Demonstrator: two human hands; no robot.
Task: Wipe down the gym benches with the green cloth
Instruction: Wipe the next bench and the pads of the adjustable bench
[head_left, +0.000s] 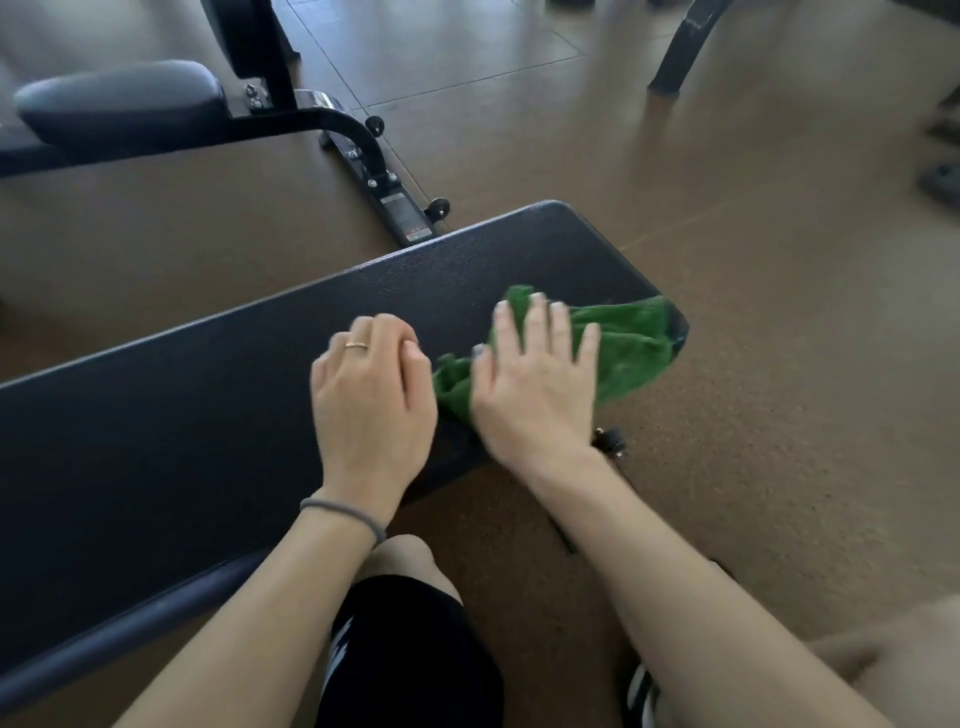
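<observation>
Cloth: the green cloth (631, 345) lies on the right end of the bench tabletop (218, 395), partly hanging over the edge.
Right hand: my right hand (537, 382) presses flat on the cloth, fingers straight.
Left hand: my left hand (371, 387) rests on the tabletop just beside the cloth, fingers curled, holding nothing.
Risk: I think a push to the right could slide the cloth off onto the floor (779, 364).
Around: a second bench (124, 101) stands behind, well apart. My knee (410, 564) is close under the front edge.

A small grey sticker (400, 209) sat on the black metal floor bar of the far bench (382, 176), its print too blurred to read.
</observation>
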